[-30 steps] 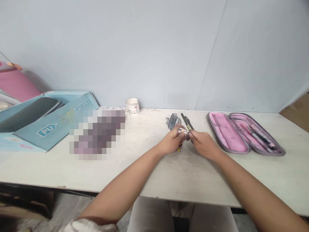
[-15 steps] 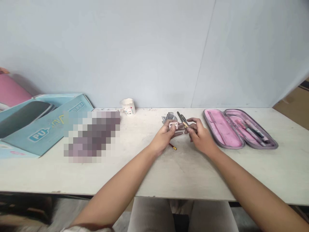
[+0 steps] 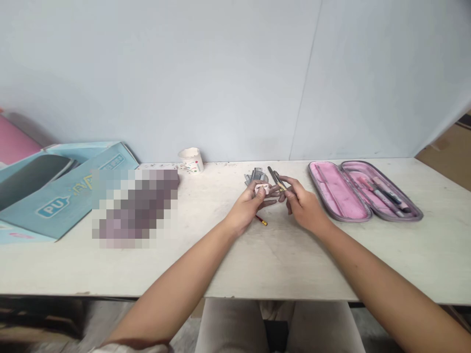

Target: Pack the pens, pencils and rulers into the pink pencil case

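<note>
My left hand [image 3: 247, 205] pinches a small whitish block [image 3: 262, 188], which looks like a pencil sharpener, between thumb and fingers. Close on its right, my right hand [image 3: 302, 201] is closed at the fingertips on a slim pencil [image 3: 281, 187] with a tan-gold part showing. Dark pens [image 3: 273, 173] stick out beyond these fingertips; whether they are held or lie on the table I cannot tell. Behind my left hand lie grey translucent rulers [image 3: 256, 175]. Under its edge, a dark red pencil [image 3: 262, 221] with a gold end is partly hidden.
An open pink pencil case [image 3: 340, 215] with several pens lies at the right. A paper cup [image 3: 192, 161] stands by the wall. At the left are a blue box [image 3: 77, 196] and a blurred-out purple object [image 3: 138, 208]. The table's front edge [image 3: 279, 299] runs above my lap.
The view has shifted slightly. My right fingers have moved a little on the pencil, and its tan part shows less. The whitish block has turned slightly in my left hand.
</note>
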Demonstrator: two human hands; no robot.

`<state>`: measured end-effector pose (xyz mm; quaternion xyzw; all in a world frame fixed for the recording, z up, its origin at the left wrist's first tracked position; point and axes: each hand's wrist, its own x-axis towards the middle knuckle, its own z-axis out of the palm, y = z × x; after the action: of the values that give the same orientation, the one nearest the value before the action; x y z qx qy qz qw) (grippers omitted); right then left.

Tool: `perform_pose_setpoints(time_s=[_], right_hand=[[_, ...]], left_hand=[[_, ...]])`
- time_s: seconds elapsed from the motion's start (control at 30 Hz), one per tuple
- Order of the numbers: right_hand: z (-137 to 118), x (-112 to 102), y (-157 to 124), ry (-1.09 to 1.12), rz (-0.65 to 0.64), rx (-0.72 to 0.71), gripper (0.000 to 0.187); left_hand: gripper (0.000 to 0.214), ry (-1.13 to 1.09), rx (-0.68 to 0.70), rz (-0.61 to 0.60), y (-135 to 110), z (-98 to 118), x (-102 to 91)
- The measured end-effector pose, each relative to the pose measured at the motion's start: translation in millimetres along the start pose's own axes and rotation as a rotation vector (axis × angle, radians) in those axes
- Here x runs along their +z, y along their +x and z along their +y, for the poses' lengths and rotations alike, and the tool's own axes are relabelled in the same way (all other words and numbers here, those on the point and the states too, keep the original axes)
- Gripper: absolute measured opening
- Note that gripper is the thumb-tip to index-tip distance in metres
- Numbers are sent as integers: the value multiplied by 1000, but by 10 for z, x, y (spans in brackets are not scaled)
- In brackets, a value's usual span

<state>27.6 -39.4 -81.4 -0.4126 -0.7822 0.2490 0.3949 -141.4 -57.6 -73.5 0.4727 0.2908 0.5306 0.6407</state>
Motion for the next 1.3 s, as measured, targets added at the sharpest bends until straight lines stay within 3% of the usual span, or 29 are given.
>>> perform_pose_setpoints(time_s=[1.3], right_hand=[[-37,-14,0,-81,-3,-36,43]], left_hand=[[31,131,11,-10,-8,31,-10]])
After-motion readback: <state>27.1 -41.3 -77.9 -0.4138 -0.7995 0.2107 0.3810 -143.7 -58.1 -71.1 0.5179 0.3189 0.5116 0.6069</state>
